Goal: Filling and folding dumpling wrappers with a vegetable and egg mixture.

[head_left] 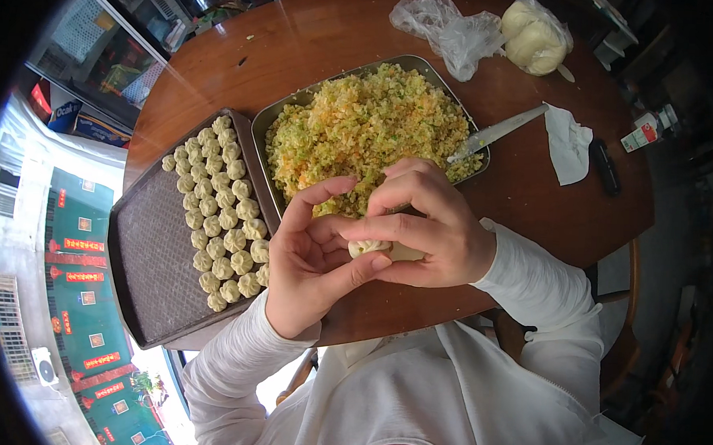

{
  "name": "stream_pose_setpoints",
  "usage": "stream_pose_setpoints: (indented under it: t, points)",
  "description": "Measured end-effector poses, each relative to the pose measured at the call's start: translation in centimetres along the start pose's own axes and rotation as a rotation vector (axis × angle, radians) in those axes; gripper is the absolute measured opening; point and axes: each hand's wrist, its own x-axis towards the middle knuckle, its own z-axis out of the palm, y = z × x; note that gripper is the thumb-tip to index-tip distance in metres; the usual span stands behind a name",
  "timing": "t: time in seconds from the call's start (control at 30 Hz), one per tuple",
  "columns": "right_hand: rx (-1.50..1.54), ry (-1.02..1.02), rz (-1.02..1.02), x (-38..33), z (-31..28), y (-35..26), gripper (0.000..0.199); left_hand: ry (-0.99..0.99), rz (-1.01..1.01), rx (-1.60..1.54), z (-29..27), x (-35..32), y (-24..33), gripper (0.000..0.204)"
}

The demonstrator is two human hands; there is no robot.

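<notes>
Head view: your left hand (pixel 311 256) and right hand (pixel 440 230), fingers curled close, pinch 1 dumpling (pixel 368 247) between them, perhaps to keep shape; filling (pixel 365 119) at 12 o'clock, dark tray (pixel 156 249) at 9, likely for reach.

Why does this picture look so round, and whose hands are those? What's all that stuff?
No robot here! A person wears a camera on their head, looking down; its very wide lens bends straight edges. The left hand and right hand are that person's own bare hands, holding a small pleated dumpling between them. On the wooden table, a dark tray carries rows of more dumplings. Beside it, a metal pan is heaped with a chopped yellow-green mixture. Farther back lies a pale dough-like lump.
</notes>
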Motion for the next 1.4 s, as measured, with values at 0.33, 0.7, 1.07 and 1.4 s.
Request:
stream_pose_setpoints:
  t: [0.33, 0.7, 1.07, 1.4]
  points:
    - [-0.031, -0.008, -0.074, -0.4, 0.5, 0.3, 0.038, -0.045, -0.022, -0.035, 0.1, -0.1, -0.2, 0.076]
    - [0.081, -0.029, 0.017, 0.2, 0.0, 0.0, 0.039, 0.0, -0.026, -0.044, 0.4, -0.1, 0.2, 0.074]
    - [0.109, 0.027, 0.05, -0.5, 0.5, 0.3, 0.034, -0.036, -0.075, -0.112, 0.5, 0.1, -0.2, 0.074]
    - [0.214, -0.055, 0.033, 0.4, -0.4, 0.2, 0.035, -0.061, -0.076, -0.11, 0.1, -0.1, 0.0, 0.071]
